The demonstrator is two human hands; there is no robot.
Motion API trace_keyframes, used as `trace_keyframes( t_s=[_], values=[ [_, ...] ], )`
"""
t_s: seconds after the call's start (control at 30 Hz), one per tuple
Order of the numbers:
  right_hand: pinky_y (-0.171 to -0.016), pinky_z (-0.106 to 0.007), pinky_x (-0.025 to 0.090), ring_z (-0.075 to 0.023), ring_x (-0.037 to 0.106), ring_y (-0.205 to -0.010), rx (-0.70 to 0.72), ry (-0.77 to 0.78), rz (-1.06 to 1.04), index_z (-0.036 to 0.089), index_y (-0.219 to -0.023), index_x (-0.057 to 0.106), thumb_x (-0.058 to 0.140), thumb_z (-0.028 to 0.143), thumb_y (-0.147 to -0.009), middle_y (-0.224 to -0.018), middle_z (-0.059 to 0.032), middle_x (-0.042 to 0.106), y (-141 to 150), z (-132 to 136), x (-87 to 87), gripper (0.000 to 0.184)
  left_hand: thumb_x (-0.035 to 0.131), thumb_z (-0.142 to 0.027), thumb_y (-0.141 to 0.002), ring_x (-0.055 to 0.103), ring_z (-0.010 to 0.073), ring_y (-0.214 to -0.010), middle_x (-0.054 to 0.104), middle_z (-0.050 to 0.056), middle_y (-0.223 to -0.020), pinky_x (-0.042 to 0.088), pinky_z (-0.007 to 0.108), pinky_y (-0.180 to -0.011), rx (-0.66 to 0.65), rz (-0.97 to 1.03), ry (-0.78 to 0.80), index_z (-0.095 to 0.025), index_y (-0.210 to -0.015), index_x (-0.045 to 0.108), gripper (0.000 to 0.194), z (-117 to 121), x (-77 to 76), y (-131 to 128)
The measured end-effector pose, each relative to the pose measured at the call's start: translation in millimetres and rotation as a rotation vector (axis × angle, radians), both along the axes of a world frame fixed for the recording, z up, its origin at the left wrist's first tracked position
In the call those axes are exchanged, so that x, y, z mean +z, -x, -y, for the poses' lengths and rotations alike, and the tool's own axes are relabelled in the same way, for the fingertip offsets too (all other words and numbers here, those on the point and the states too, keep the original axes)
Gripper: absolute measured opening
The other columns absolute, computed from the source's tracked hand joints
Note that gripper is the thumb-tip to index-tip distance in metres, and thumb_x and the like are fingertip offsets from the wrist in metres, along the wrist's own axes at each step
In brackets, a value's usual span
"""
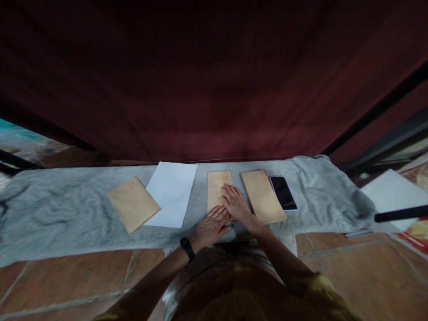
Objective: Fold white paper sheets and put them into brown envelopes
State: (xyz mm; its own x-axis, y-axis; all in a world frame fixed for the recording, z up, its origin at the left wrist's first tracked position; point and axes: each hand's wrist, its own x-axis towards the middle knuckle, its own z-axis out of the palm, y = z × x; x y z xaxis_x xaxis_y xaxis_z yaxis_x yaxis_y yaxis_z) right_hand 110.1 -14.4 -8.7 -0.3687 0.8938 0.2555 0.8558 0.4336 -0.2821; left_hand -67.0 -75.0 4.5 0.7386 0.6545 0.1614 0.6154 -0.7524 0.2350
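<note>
A brown paper envelope lies upright before me on the grey cloth. My left hand, with a black band on its wrist, rests flat on the envelope's lower part, fingers stretched out. My right hand lies flat over its middle and right side, fingers extended and touching the left hand's fingertips. Right of it is a pile of brown envelopes, slightly tilted. To the left, another brown envelope overlaps the corner of a white sheet of paper. The envelope's lower edge is hidden by my hands.
A grey cloth with wrinkles covers the long narrow surface. A dark phone lies beside the pile on the right. Behind hangs a dark red curtain. White paper shows at far right, and tiled floor lies below.
</note>
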Motion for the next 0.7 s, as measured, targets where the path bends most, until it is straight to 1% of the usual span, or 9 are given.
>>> trace_keyframes(
  t_s=[0.1,0.17,0.23,0.3,0.43,0.57,0.7],
  values=[
    [-0.12,-0.047,0.025,-0.025,0.035,-0.145,-0.102,0.028,0.07,0.011,-0.151,0.039,0.038,0.032,-0.102,-0.157,-0.0137,0.038,6,-25,-0.3,0.053,0.037,-0.047,-0.103,0.035,0.02,-0.147,0.044,0.011,-0.155,0.025,0.04,-0.123,0.002,-0.021,-0.011,-0.017,-0.15,0.037,0.056,5,3.7,3],
    [-0.121,-0.047,0.024,-0.0259,0.034,-0.146,-0.147,0.038,0.087,0.011,-0.152,0.036,0.035,0.035,-0.103,-0.158,-0.0137,0.036,8,-38,-0.8,0.055,0.035,-0.047,-0.103,0.031,0.0189,-0.148,0.039,0.01,-0.158,0.023,0.039,-0.123,-0.004,-0.035,-0.017,-0.018,-0.154,0.03,0.059,7,6.5,4],
    [-0.12,-0.048,0.023,-0.0268,0.033,-0.146,-0.187,0.038,0.091,0.01,-0.153,0.035,0.033,0.037,-0.104,-0.158,-0.0145,0.036,10,-46,-1.6,0.056,0.033,-0.047,-0.104,0.028,0.0183,-0.149,0.035,0.008,-0.16,0.022,0.039,-0.124,-0.003,-0.042,-0.018,-0.019,-0.155,0.027,0.059,8,8.8,5],
    [-0.12,-0.049,0.023,-0.0278,0.034,-0.146,-0.215,0.031,0.09,0.009,-0.153,0.034,0.031,0.038,-0.104,-0.157,-0.0163,0.037,11,-48,-2.8,0.057,0.034,-0.046,-0.104,0.028,0.0185,-0.149,0.034,0.008,-0.161,0.023,0.039,-0.124,0.0,-0.044,-0.012,-0.02,-0.155,0.027,0.058,9,10.2,6],
    [-0.119,-0.049,0.024,-0.0293,0.034,-0.146,-0.222,0.006,0.089,0.006,-0.153,0.034,0.03,0.039,-0.104,-0.157,-0.0189,0.037,8,-37,-6.2,0.059,0.036,-0.045,-0.104,0.03,0.0186,-0.149,0.036,0.008,-0.16,0.024,0.039,-0.123,-0.009,-0.021,0.0,-0.02,-0.155,0.03,0.057,8,9.9,7],
    [-0.12,-0.047,0.025,-0.0276,0.032,-0.147,-0.167,-0.011,0.09,0.006,-0.153,0.033,0.03,0.038,-0.105,-0.157,-0.0175,0.037,-1,-14,-8.1,0.058,0.038,-0.039,-0.104,0.032,0.0177,-0.148,0.04,0.007,-0.158,0.027,0.039,-0.123,-0.009,0.013,0.011,-0.02,-0.152,0.034,0.052,6,5.3,9],
    [-0.121,-0.046,0.024,-0.0259,0.03,-0.148,-0.135,-0.018,0.088,0.006,-0.153,0.033,0.03,0.033,-0.105,-0.158,-0.0168,0.036,-9,9,-6.3,0.055,0.039,-0.031,-0.103,0.036,0.0164,-0.146,0.044,0.007,-0.155,0.031,0.039,-0.121,-0.008,0.041,0.03,-0.019,-0.149,0.04,0.047,3,1.6,9]
  ],
)
